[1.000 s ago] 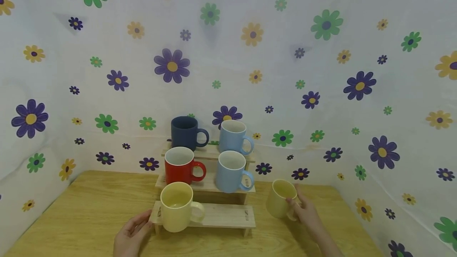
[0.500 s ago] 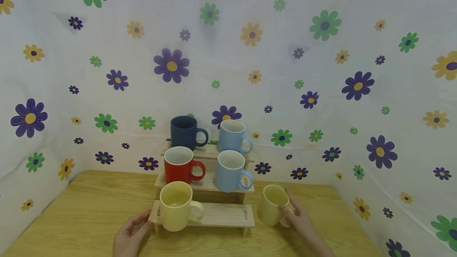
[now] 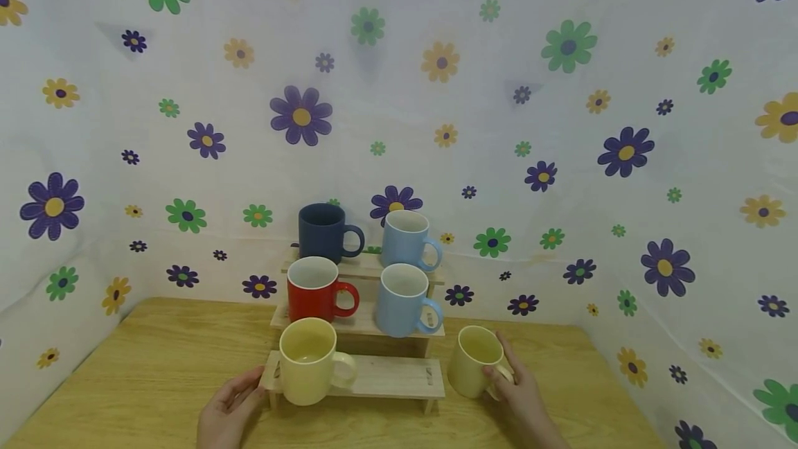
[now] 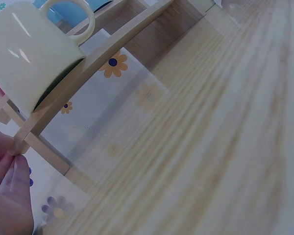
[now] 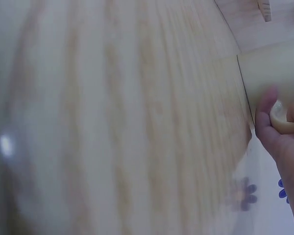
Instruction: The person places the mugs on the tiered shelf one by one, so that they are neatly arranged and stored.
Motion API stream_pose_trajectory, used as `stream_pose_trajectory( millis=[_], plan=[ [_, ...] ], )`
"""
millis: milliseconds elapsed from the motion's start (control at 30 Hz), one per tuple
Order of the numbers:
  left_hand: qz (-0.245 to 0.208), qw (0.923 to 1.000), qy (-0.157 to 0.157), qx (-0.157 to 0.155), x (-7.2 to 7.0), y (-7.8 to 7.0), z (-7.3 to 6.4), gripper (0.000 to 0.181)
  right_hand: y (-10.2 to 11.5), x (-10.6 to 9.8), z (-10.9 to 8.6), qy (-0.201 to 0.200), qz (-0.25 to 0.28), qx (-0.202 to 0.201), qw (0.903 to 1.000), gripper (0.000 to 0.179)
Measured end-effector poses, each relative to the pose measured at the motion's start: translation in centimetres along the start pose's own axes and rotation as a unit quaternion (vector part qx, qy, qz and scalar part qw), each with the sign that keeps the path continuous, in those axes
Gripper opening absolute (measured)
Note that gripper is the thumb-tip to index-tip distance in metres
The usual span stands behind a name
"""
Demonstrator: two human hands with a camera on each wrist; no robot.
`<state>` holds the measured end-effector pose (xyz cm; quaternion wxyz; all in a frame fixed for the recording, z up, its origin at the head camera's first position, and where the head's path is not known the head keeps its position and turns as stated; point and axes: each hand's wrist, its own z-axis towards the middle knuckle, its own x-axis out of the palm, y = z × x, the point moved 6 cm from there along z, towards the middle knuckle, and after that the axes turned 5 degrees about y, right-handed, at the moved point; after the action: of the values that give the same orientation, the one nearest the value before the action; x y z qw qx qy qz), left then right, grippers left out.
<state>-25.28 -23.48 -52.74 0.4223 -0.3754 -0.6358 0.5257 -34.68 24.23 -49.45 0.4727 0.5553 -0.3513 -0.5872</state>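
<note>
At the right of the stepped wooden rack (image 3: 393, 374), my right hand (image 3: 520, 393) holds a pale yellow mug (image 3: 469, 369) by its handle. In the right wrist view this mug (image 5: 274, 68) has its base right at the table surface, with fingers at the handle. My left hand (image 3: 229, 407) pinches the left end of the rack's lowest shelf; the left wrist view shows thumb and fingertips at that shelf corner (image 4: 20, 142). Another pale yellow mug (image 3: 307, 366) stands on the left part of this shelf, handle pointing right.
On the middle shelf stand a red mug (image 3: 310, 293) and a light blue mug (image 3: 400, 303). A dark blue mug (image 3: 321, 233) and another light blue mug (image 3: 404, 240) occupy the top shelf. Flower-patterned white cloth (image 3: 399, 89) encloses the wooden table (image 3: 181, 352) behind and at the sides.
My right hand has brought the yellow mug leftward and slightly nearer, beside the rack's right end; over the last half second it barely moves. The left hand stays at the shelf end.
</note>
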Motion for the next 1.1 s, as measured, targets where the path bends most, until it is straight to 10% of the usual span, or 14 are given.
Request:
stream_pose_trajectory(
  millis=[233,1100],
  plan=[
    [0.007,1.0000,-0.002,-0.004,-0.1,0.0,0.0,0.060,-0.5,0.7,-0.3,0.037,0.160,0.029,0.9859,0.068],
    [-0.004,1.0000,0.005,-0.005,-0.1,0.0,-0.1,0.061,2.7,1.1,-1.7,-0.007,0.197,0.041,0.9795,0.069]
  ],
)
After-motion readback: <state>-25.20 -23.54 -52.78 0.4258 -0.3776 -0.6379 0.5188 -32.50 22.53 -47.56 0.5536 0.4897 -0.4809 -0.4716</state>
